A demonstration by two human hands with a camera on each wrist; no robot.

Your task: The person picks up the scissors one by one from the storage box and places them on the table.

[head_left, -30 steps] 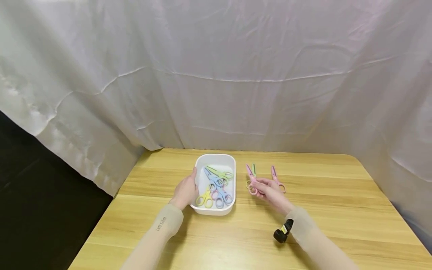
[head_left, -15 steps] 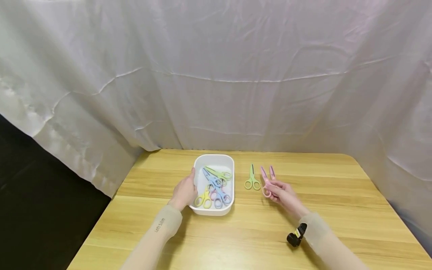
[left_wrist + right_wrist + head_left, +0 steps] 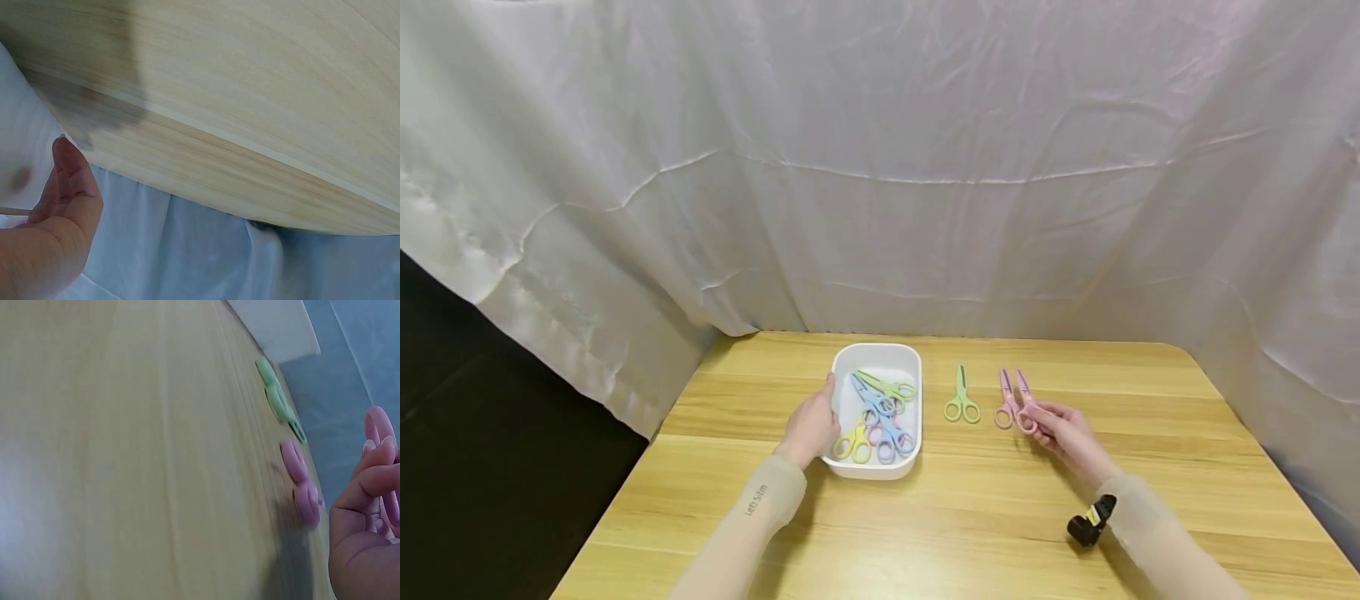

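My left hand [image 3: 811, 425] grips the left wall of a white plastic box [image 3: 874, 472]; in the left wrist view its fingers lie along the wall. Inside are green [image 3: 891, 388], blue [image 3: 871, 398] and yellow scissors [image 3: 853, 442], with a pink handle partly covered. My right hand [image 3: 1066, 433] pinches a pair of pink scissors [image 3: 1027, 408] by the handles, blades pointing away from me. Just left of these lies another pair of pink scissors [image 3: 1007, 402]. Green scissors [image 3: 962, 398] lie further left, nearer the box. The right wrist view shows a held pink handle loop [image 3: 379, 425].
A wooden table [image 3: 940, 533] carries everything, its far edge meeting a grey curtain [image 3: 895, 250]. Dark cloth [image 3: 490, 450] hangs beyond the left edge. A black camera [image 3: 1088, 523] sits on the right wrist.
My right hand has carried the pink scissors rightward, past the green pair and over the other pink pair to its right side. The left hand and the box stay put.
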